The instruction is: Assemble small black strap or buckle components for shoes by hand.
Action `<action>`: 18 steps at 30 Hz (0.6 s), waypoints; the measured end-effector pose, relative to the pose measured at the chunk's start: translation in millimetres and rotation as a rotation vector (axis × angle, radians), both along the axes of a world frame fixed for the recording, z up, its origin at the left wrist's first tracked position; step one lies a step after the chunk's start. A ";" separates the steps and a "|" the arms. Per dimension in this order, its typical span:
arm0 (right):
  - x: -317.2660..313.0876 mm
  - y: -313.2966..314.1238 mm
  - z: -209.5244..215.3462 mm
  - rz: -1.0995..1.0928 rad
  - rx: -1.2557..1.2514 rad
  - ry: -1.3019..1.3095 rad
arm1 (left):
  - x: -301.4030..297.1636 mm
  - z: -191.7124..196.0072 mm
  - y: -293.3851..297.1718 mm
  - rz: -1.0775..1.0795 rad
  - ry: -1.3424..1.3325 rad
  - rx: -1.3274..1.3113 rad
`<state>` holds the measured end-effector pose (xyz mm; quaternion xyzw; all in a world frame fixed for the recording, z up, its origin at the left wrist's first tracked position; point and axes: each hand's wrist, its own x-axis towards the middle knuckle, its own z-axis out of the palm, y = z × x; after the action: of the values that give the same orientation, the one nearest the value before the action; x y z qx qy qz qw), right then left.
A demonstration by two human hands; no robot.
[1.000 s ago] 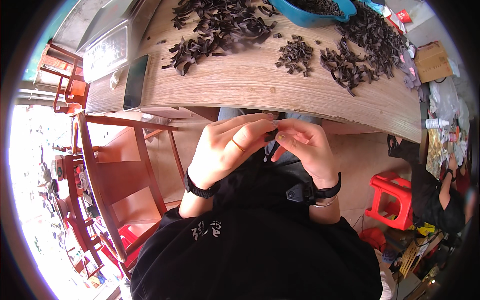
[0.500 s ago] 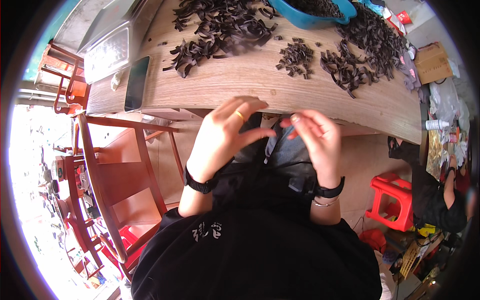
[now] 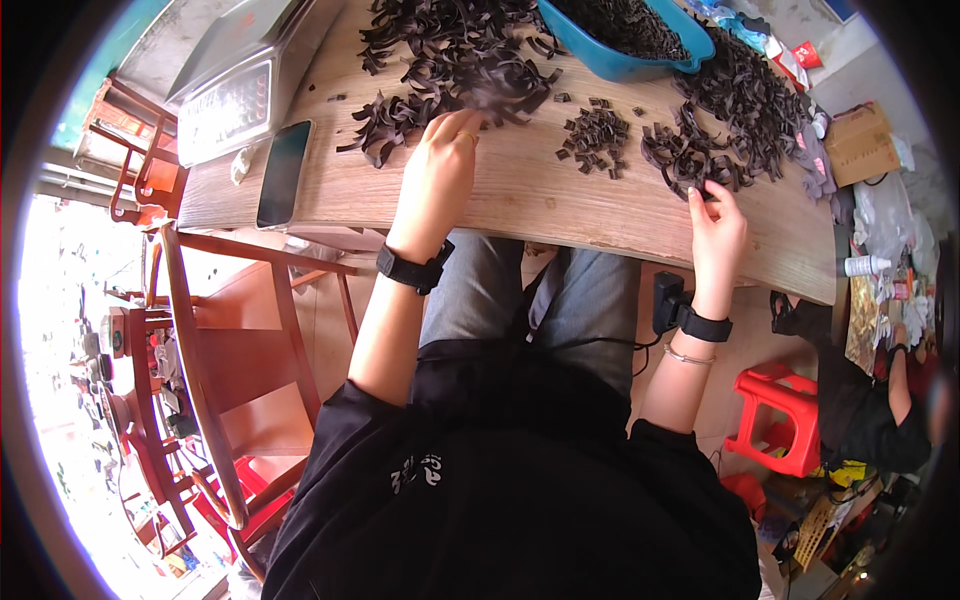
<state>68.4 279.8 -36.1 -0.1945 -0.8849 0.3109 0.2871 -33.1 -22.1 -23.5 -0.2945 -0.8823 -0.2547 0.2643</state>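
Observation:
My left hand point(image 3: 440, 168), with a gold ring, reaches over the wooden table point(image 3: 540, 205) to the near edge of a loose pile of dark flat strips point(image 3: 465, 65). Its fingers are bent together, and whatever lies at their tips is hidden. Farther right, my right hand point(image 3: 718, 225) pinches at the near edge of another heap of dark strips point(image 3: 735, 110), many of them curled, with a dark strip at its fingertips. Between the hands lies a small pile of short dark pieces point(image 3: 597, 140). Behind it stands a blue plastic basin point(image 3: 610, 62) filled with dark bits.
On the table's left side are a scale point(image 3: 228, 110) and a dark phone point(image 3: 285, 172). A wooden chair point(image 3: 255, 350) stands at the left, a red stool point(image 3: 775, 418) at the right. Another person's arm point(image 3: 897, 385) shows at the far right, below a cardboard box point(image 3: 860, 145).
Both hands have moved forward from above my lap onto the table and apart: the left to the left strip pile, the right to the right heap. My right fingers have closed at a strip.

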 end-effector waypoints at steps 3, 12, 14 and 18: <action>-2.2 -15.5 7.3 -0.005 0.038 0.058 | 0.0 -7.5 -3.0 0.072 -0.049 0.042; -21.8 -86.4 25.6 0.442 0.134 -0.043 | -1.7 -13.4 -6.0 0.155 -0.078 0.123; -26.6 -92.0 26.1 0.457 0.171 -0.076 | -0.7 -13.5 -4.8 0.157 -0.079 0.128; -30.8 -90.2 18.9 0.464 0.198 -0.043 | 2.2 -12.3 -1.2 0.152 -0.051 0.096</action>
<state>37.6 189.6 -17.2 0.0364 -0.9380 0.2762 0.2065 -30.9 -23.3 -35.7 -0.2073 -0.8953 -0.2833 0.2741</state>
